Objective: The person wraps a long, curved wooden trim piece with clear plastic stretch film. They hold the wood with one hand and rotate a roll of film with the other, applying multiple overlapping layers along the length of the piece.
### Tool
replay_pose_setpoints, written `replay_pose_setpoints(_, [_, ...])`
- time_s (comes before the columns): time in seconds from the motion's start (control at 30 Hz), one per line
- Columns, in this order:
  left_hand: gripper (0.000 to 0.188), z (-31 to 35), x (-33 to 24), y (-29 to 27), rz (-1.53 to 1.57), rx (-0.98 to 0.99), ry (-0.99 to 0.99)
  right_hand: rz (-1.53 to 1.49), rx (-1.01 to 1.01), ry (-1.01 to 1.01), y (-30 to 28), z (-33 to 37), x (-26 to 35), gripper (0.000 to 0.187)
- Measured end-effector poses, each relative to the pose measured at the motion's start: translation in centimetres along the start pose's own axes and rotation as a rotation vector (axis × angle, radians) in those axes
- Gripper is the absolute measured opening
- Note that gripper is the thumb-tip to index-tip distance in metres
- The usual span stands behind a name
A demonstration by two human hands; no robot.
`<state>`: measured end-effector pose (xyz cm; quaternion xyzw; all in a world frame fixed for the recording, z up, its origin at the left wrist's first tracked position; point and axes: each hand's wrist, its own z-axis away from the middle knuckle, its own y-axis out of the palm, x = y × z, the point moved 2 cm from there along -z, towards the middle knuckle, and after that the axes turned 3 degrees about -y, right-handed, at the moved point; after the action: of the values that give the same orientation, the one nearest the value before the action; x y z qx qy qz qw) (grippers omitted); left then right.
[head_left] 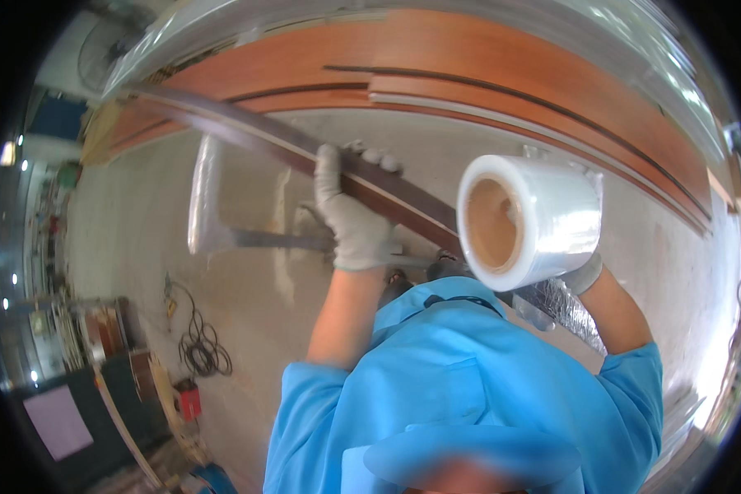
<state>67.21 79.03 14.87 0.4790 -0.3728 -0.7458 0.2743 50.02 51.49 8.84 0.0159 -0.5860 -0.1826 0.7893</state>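
A long dark brown strip of board (407, 198) runs slantwise across the view, from the far left down toward my body. My left hand (354, 226), in a pale work glove, is closed around its middle, with the thumb on the near face and the fingertips over the far edge. At the right a large roll of clear stretch film (556, 218) on a brown cardboard core is held up by my gloved right hand (583, 276). The roll hides most of that hand's fingers. Shiny film (558, 309) covers the strip's near end below the roll.
A film-wrapped stand (206, 198) props the strip at the left. Orange-brown panels (477, 49) lie stacked along the far side, with clear plastic beyond. On the floor at the left are a coiled black cable (202, 350) and a red box (188, 401).
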Motion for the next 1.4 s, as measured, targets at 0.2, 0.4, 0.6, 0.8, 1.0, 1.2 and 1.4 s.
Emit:
replay_pose_setpoints(0.2, [0.036,-0.2,-0.1,0.5,-0.017,-0.056,0.010,-0.105,0.060,0.003,0.9,-2.9,-0.7,0.031])
replay_pose_setpoints(0.4, [0.024,-1.4,0.4,-2.2,0.014,-0.155,-0.040,-0.200,0.090,0.033,0.9,-6.9,-2.1,0.033])
replay_pose_setpoints(0.6, [0.016,0.4,0.4,-5.2,0.068,-0.168,-0.002,-0.215,0.175,0.072,0.7,-10.9,-3.7,0.034])
replay_pose_setpoints(0.8, [0.049,2.4,1.4,-9.1,-0.010,0.049,-0.010,-0.103,0.340,0.264,2.8,-13.5,-6.5,0.036])
replay_pose_setpoints(1.0, [0.066,3.0,8.1,-13.7,-1.100,0.518,0.001,-0.009,0.357,0.592,3.4,-11.2,-8.4,0.036])
replay_pose_setpoints(1.2, [0.060,3.8,7.3,-12.5,-1.622,0.357,-0.171,1.188,0.779,0.552,5.7,-10.8,-5.4,0.040])
replay_pose_setpoints(1.4, [0.047,6.8,2.7,-8.9,-0.779,0.382,-0.640,1.081,0.356,-0.236,8.0,-4.1,6.2,0.046])
